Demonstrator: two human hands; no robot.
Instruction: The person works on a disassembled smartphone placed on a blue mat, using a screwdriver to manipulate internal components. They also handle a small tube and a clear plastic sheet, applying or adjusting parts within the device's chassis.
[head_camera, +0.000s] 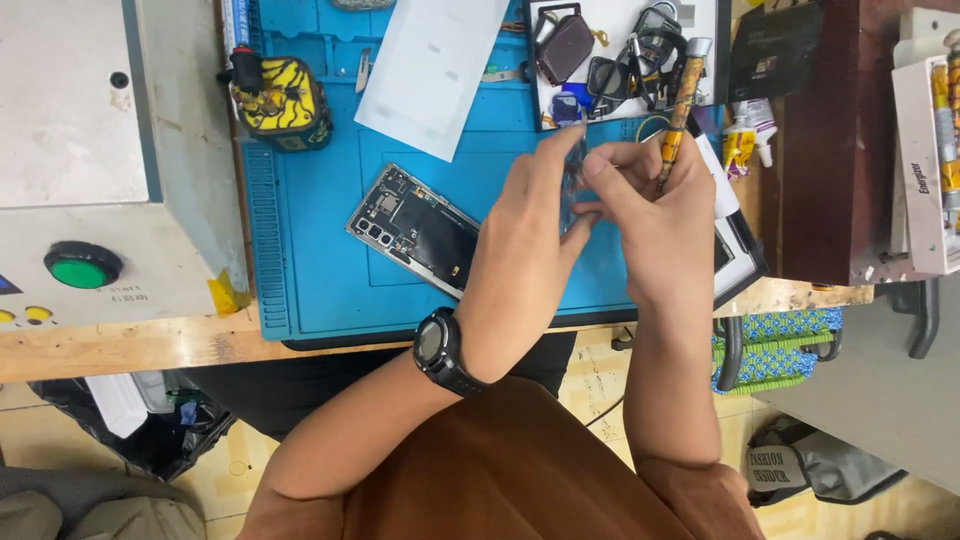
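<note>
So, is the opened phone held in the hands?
No, the phone lies on the blue mat, left of the left hand.

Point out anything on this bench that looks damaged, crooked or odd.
The phone lies askew on the blue mat with its back off, so its inner parts show. A white sheet lies slanted across the mat's top edge. The left hand and right hand pinch a small part I cannot make out; the right also holds a screwdriver.

A single head-worn camera looks almost straight down from close above, over the person's lap at the lower frame, onto the blue work mat (310, 270) filling the upper centre.
</note>
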